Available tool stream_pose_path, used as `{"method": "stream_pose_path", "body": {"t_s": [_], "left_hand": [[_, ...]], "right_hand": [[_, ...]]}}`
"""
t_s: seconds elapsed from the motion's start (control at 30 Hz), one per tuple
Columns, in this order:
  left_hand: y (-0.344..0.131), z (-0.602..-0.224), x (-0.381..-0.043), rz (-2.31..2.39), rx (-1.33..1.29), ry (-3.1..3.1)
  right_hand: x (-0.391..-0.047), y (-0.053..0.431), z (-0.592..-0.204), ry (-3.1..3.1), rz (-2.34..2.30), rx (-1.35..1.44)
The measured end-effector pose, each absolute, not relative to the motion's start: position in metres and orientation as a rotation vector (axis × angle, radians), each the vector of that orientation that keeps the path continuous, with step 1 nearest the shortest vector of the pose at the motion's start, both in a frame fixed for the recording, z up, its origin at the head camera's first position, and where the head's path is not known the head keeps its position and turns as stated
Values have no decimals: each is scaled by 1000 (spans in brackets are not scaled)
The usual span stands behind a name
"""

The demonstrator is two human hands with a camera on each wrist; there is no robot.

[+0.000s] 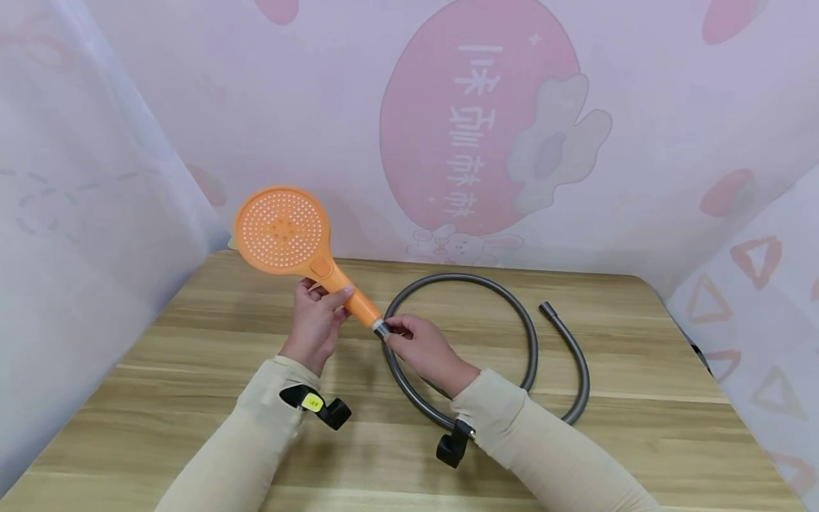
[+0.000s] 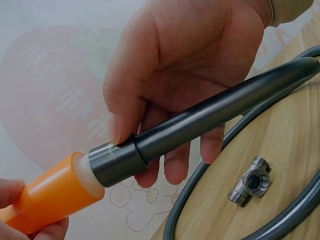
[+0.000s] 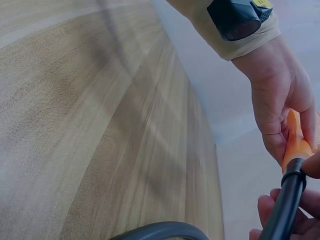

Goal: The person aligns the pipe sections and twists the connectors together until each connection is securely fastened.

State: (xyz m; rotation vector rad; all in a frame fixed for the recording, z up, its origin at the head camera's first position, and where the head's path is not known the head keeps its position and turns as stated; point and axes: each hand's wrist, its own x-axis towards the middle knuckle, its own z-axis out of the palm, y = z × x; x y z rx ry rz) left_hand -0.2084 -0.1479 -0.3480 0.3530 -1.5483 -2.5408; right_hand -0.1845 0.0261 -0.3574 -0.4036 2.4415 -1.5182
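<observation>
An orange shower head is held up above the table, its round perforated face toward the head camera. My left hand grips its handle, thumb on the near side. At the handle's lower end, the dark collar of a grey shower hose meets a white ring. Thumb and fingers of my right hand pinch that collar. From there the hose bends down and runs in a wide loop over the table.
The hose's other end lies at the right of the wooden table. A metal T-shaped threaded fitting lies within the hose's curve in the left wrist view. Printed cloth walls stand behind and at both sides.
</observation>
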Motion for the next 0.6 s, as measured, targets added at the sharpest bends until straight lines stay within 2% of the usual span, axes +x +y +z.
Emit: {"method": "stream_pose_path", "body": {"t_s": [0.6], "left_hand": [[-144,-346,-206,-2552,348,-1540]], "right_hand": [[-177,27,-356,2502,-1568,-347]]}}
